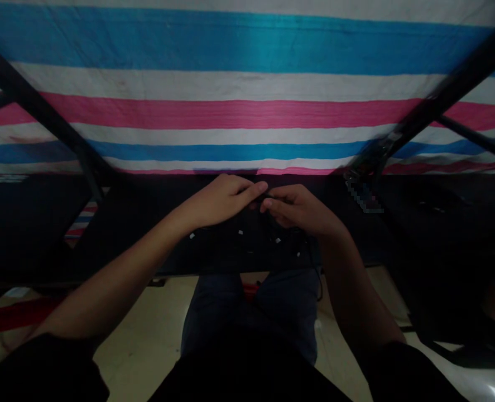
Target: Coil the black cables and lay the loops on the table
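Both hands are close together over a black tabletop (pixel 147 223). My left hand (pixel 230 199) is closed, thumb against fingers, on a thin dark cable. My right hand (pixel 293 207) pinches the same dark piece just to the right, fingers curled. A black cable (pixel 313 259) hangs below my right hand and loops over the table's near edge. Small white tags or scraps (pixel 240 232) lie on the table below the hands. The dim light hides the exact shape of the part between the fingertips.
A striped blue, white and pink sheet (pixel 247 50) hangs behind the table. Black metal bars slant at the left (pixel 42 106) and right (pixel 452 89). A cluttered dark bundle (pixel 368 162) is at the right bar's foot. A red object (pixel 17 315) is at lower left.
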